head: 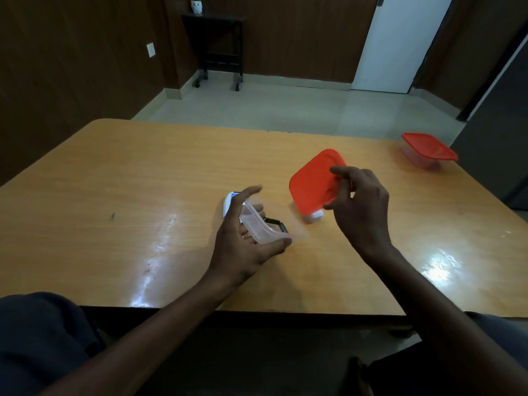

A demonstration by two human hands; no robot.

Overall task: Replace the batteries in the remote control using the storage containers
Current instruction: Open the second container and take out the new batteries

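My left hand (243, 232) holds a clear plastic container (261, 224) tilted above the wooden table (143, 195), thumb under its near edge. Behind that hand lies a white remote control (230, 200), mostly hidden. A small dark object (275, 224) shows through the container; I cannot tell what it is. My right hand (360, 207) pinches a red lid (313, 181), lifted and tilted toward me. Below the lid a small white piece (314, 216) rests on the table.
A second clear container with a red lid on it (427, 151) stands at the table's far right corner. Beyond the table are a tiled floor, a dark rolling stand (220, 50) and a white door (400, 44). The table's near edge runs just in front of my lap.
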